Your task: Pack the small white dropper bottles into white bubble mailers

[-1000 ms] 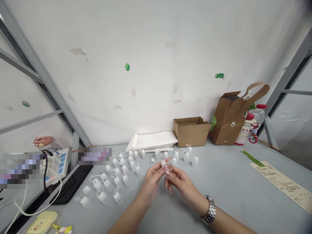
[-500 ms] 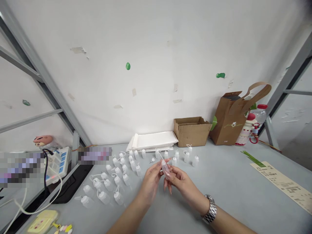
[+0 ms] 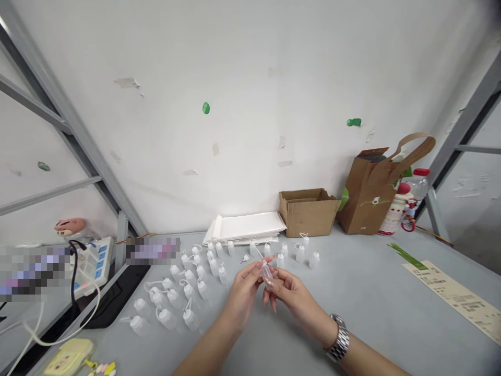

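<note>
Between my two hands a small translucent squeeze bottle [image 3: 267, 275] is held tilted, its thin white spout strap pointing up and left. My left hand [image 3: 246, 290] pinches it near the neck with thumb and fingertips. Around its lower body close the thumb and fingers of my right hand [image 3: 288, 288]; a metal watch sits on that wrist. A tiny dark-tipped cap [image 3: 245, 258] lies on the table just beyond my hands. Several similar white-capped bottles [image 3: 190, 317] stand to the left, and more bottles [image 3: 314, 259] stand behind and to the right.
The grey table [image 3: 376, 303] carries a stack of white sheets [image 3: 248, 225], an open cardboard box [image 3: 309, 216] and a brown paper bag [image 3: 364, 198] along the wall. On the right lies a printed paper strip [image 3: 454, 295]. A black phone-like slab [image 3: 117, 295] and power strip [image 3: 96, 263] are left.
Almost nothing differs. Both hands keep their hold on the squeeze bottle, which has shifted very slightly right and down in the picture.
</note>
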Demonstrator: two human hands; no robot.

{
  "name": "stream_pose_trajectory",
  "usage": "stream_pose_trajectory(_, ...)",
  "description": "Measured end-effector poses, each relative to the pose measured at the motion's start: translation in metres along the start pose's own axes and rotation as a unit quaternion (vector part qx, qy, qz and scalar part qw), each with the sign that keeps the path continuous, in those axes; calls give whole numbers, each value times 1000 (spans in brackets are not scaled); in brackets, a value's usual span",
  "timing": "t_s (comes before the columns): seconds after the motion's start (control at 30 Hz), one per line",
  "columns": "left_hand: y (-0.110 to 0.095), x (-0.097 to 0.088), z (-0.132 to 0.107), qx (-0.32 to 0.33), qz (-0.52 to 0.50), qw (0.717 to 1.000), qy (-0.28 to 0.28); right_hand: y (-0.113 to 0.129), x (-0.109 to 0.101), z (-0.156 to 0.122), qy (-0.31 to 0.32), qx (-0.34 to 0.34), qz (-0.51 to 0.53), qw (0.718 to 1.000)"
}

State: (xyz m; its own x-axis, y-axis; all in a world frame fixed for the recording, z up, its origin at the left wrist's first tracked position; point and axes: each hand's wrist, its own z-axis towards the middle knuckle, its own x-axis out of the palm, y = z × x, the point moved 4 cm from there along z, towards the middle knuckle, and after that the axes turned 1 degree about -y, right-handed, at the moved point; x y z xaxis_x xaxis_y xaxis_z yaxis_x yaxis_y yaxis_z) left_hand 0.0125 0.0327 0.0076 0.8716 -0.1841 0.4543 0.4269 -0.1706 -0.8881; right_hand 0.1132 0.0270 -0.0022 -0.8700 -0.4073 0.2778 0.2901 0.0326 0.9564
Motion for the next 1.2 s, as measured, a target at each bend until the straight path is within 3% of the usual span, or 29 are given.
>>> stream_pose_trajectory(0.2,0,-4,3,13,-30,999,-2,0,-2,-1,-9,8,-11,1000)
stream_pose_trajectory(0.37,-13,-20,8,96,-54,991,-80,2,0,-3,-15,39,-34,999)
stream_pose_trajectory(0.6,-16,-37,15,113,-94,978,-146,2,3,-5,-8,56,-43,997)
stream_pose_trajectory(0.8,-9,-31,15,67,-93,985,-128,4,2,-6,-13,48,-31,998)
stream_pose_trajectory(0.93,-3,-21,13,21,-82,993,-78,6,3,-7,-8,32,-21,999)
stream_pose_trajectory(1.07,2,-15,11,10,-92,995,-37,7,2,-8,-14,13,-6,1000)
stream_pose_trajectory(1.2,3,-15,11,13,-108,993,-34,8,1,-9,-12,5,-2,1000)
